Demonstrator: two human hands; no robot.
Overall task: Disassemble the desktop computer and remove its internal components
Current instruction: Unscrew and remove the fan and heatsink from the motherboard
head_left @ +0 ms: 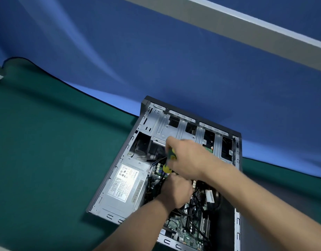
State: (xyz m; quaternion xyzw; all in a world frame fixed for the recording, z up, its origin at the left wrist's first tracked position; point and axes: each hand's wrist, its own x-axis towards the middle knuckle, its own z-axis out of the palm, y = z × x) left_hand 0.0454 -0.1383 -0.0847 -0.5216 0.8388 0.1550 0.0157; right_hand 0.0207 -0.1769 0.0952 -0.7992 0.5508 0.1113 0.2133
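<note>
While both arms reach into the open case, the scene reads from left to right as follows.

Mat: a green mat (47,142) covers the table on the left, its far edge meeting a blue backdrop (156,51).
Desktop computer (235,178): it lies on its side on the mat, the side panel off and the inside facing up, right of centre in the view.
Power supply (125,187): a grey metal box with a white label, seated in the left part of the case, just beside the left hand.
Left hand (176,192): down inside the case over the motherboard (185,232), fingers curled under; what they grasp is hidden, so I cannot tell.
Screwdriver (169,160): green and yellow handle, tilted, tip end hidden near the left hand.
Right hand (190,158): above the left hand, fingers wrapped round the screwdriver handle.
Drive cage (174,127): bare grey metal at the far end of the case, behind the right hand.
</note>
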